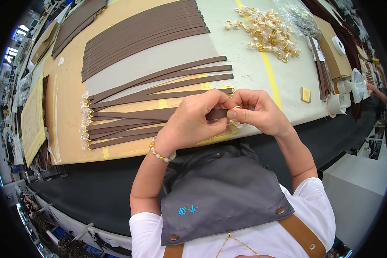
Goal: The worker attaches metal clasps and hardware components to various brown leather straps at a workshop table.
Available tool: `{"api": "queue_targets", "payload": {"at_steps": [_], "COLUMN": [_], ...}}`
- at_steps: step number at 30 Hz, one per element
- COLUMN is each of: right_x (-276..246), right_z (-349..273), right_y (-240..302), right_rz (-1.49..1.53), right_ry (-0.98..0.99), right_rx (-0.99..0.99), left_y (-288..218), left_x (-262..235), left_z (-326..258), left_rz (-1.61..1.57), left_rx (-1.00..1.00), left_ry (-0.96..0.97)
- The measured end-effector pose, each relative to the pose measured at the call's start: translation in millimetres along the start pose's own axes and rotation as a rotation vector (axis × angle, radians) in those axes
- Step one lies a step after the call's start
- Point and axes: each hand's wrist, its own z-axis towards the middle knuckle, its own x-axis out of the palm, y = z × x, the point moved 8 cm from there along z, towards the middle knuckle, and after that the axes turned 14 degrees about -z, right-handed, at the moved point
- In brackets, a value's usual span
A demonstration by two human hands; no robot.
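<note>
Nearest is the person's grey apron [223, 185], with brown shoulder bands over a white shirt. Above it the two hands are together at the front edge of the table [249, 77]. The left hand [193, 114], with a bracelet [161, 154] of pale and gold beads on the wrist, is closed on a brown strap [216, 114]. The right hand [260, 114] pinches the same strap between thumb and fingers, and a small gold ring [237, 107] shows at these fingertips; how it is joined to the strap, I cannot tell. The strap is above the table, between both hands.

Just beyond and to the left, several straps [133, 116] lie spread, with gold hooks [87, 124] in clear plastic at their left ends. To the right is a small yellow block [305, 94], near a white spool [336, 105]. Farther away lie a wide layer of straps [146, 34], a pile of wrapped gold hooks [271, 32] and, at right, a box [332, 47].
</note>
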Motion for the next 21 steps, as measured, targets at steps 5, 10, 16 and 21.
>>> {"api": "queue_targets", "payload": {"at_steps": [5, 10, 16, 21], "right_x": [5.2, 14.5, 16.4, 7.5], "right_z": [0.7, 2.4, 5.7, 2.9], "right_y": [0.2, 0.0, 0.8, -9.2], "right_rz": [-0.011, -0.011, 0.075, 0.114], "right_ry": [-0.034, -0.055, 0.035, 0.181], "right_rx": [-0.035, -0.05, -0.067, 0.006], "left_y": [5.5, 10.4, 11.6, 10.0], "left_x": [-0.6, -0.2, -6.6, -12.1], "left_z": [-0.7, -3.3, -8.7, -9.1], "left_rz": [-0.29, -0.427, -0.486, -0.38], "left_rx": [-0.137, -0.099, -0.124, -0.1], "left_ry": [0.027, 0.006, -0.013, 0.0]}}
